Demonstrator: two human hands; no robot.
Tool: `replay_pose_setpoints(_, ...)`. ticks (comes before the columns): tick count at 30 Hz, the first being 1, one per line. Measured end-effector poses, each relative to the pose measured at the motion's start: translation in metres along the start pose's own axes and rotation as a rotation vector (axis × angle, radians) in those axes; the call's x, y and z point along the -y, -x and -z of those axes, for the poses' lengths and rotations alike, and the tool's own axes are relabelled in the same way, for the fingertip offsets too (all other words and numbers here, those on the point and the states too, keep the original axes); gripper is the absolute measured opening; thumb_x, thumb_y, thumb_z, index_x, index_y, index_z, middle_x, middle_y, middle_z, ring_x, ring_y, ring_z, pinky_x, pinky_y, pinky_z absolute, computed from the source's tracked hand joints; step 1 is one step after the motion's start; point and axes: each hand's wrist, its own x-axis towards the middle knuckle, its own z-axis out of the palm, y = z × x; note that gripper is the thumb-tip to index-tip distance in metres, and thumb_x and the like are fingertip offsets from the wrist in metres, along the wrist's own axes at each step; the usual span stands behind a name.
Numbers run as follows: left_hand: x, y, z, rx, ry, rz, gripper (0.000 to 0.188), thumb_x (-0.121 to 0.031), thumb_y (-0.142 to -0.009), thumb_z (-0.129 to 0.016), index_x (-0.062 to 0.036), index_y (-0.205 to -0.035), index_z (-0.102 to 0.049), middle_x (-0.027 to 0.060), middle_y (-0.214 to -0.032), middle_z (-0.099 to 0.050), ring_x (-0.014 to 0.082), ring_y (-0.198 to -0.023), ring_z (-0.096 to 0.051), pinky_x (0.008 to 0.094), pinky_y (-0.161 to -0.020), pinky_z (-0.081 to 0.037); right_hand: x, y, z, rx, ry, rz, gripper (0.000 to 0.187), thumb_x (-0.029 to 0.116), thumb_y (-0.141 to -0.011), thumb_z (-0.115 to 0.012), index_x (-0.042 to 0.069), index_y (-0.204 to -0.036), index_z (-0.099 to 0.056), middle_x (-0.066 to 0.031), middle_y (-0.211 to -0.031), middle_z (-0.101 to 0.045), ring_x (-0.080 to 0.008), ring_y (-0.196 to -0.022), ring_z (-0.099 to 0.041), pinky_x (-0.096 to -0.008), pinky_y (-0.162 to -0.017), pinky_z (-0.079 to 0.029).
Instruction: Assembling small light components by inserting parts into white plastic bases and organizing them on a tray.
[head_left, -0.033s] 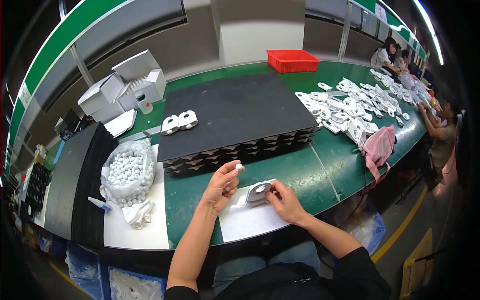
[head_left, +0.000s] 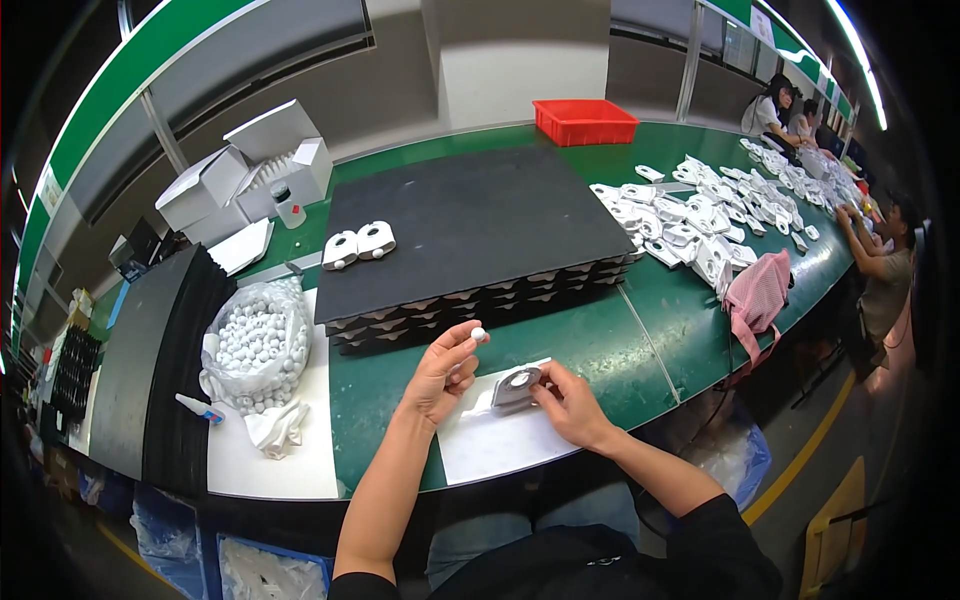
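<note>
My left hand (head_left: pixel 441 376) pinches a small white ball (head_left: pixel 478 334) between thumb and forefinger, raised over the table. In my right hand (head_left: pixel 570 406) is a flat white plastic piece with a round hole (head_left: pixel 514 388), tilted up just above a white sheet (head_left: pixel 495 446). The ball and the piece are apart. To the left lies an open clear plastic bag (head_left: pixel 300 325) full of similar white balls (head_left: pixel 255 345). Two white pieces (head_left: pixel 360 244) of a like kind, each with a hole, lie side by side on a stack of black sheets (head_left: pixel 480 205).
A small glue bottle (head_left: pixel 200 408) lies beside the bag. At the right are a heap of white pieces (head_left: pixel 700 215) and a pink mesh bag (head_left: pixel 758 295). Further back stand a red bin (head_left: pixel 585 122), white boxes (head_left: pixel 205 190) and a bottle (head_left: pixel 289 208). Other people work at far right.
</note>
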Motion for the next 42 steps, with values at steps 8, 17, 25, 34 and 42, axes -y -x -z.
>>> replay_pose_setpoints(8,0.001,0.001,-0.004,0.008,-0.024,0.009,0.029,-0.015,-0.082,-0.057,-0.0107,-0.111,-0.052,-0.0009,-0.089,-0.056,0.0009,-0.047,-0.029,0.0148,-0.04,-0.02,0.012,-0.001,-0.005,0.04,0.362,0.357,0.015,0.0,-0.078,-0.053,-0.001,-0.093,-0.051,-0.0091,-0.077,-0.051,-0.0147,-0.066,-0.052,-0.0273,-0.057,-0.041)
replay_pose_setpoints(17,0.008,0.003,-0.012,-0.033,-0.37,-0.025,0.015,-0.012,-0.078,-0.063,-0.0064,-0.091,-0.058,-0.0045,-0.066,-0.049,0.0008,-0.046,-0.031,0.0157,-0.041,-0.022,0.001,-0.013,0.011,-0.008,-0.674,-0.144,0.017,0.01,-0.089,-0.045,0.008,-0.106,-0.046,-0.0022,-0.099,-0.054,-0.0126,-0.089,-0.053,-0.0265,-0.077,-0.043)
replay_pose_setpoints(25,0.009,0.007,-0.023,-0.008,-0.549,-0.049,0.021,-0.006,-0.069,-0.069,-0.0048,-0.088,-0.061,-0.006,-0.062,-0.047,-0.0002,-0.048,-0.032,0.0148,-0.042,-0.021,0.004,-0.014,0.013,0.0,-0.912,-0.234,0.016,0.013,-0.09,-0.045,0.01,-0.106,-0.048,-0.0009,-0.102,-0.053,-0.0113,-0.094,-0.051,-0.0278,-0.079,-0.043)
replay_pose_setpoints(34,0.017,0.002,-0.019,0.032,-0.607,-0.13,0.023,-0.008,-0.067,-0.073,-0.0042,-0.088,-0.063,-0.0039,-0.067,-0.055,0.0005,-0.056,-0.041,0.0151,-0.048,-0.03,-0.002,-0.013,0.012,-0.011,-0.839,-0.218,0.017,0.013,-0.089,-0.047,0.008,-0.105,-0.049,-0.0006,-0.1,-0.053,-0.0116,-0.093,-0.052,-0.026,-0.076,-0.045)
replay_pose_setpoints(42,0.021,0.006,-0.016,0.038,-0.846,-0.48,0.035,-0.011,-0.059,-0.079,-0.0026,-0.087,-0.061,-0.0062,-0.064,-0.05,0.0009,-0.053,-0.035,0.0155,-0.048,-0.028,0.019,-0.025,0.011,0.08,-0.767,-0.194,0.017,0.01,-0.088,-0.048,0.001,-0.102,-0.048,-0.0014,-0.081,-0.052,-0.0049,-0.057,-0.042,-0.0176,-0.05,-0.033)
